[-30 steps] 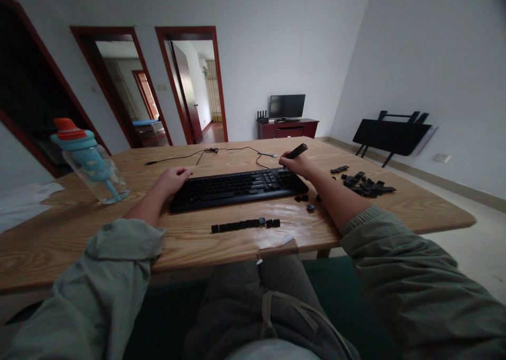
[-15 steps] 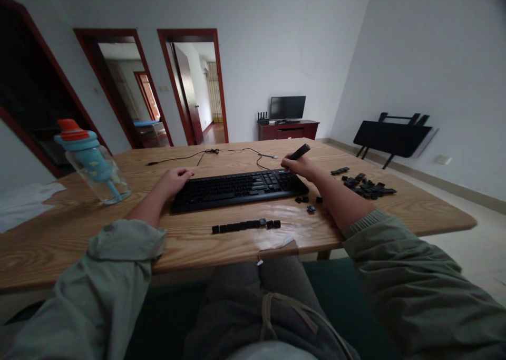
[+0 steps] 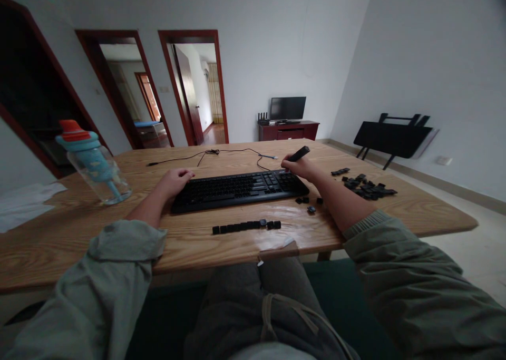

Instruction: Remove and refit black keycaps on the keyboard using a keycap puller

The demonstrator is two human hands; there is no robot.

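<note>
A black keyboard (image 3: 233,187) lies on the wooden table, some of its keycaps off. My left hand (image 3: 175,182) grips its upper left end, fingers bent over the edge. At the other end my right hand (image 3: 299,167) is closed round a thick black-handled tool (image 3: 299,153), tilted with its handle up and to the right. The tool's tip is hidden behind my fingers over the number pad. In front of the keyboard stretches a row of loose keycaps (image 3: 241,226). A few more keycaps (image 3: 311,210) lie by its lower right corner.
To the right of my right forearm is a heap of black keycaps (image 3: 371,189). A clear bottle with a blue and red lid (image 3: 97,165) stands at the left, beside white tissue (image 3: 26,204). The keyboard's cable (image 3: 237,150) runs along the back of the table (image 3: 190,249).
</note>
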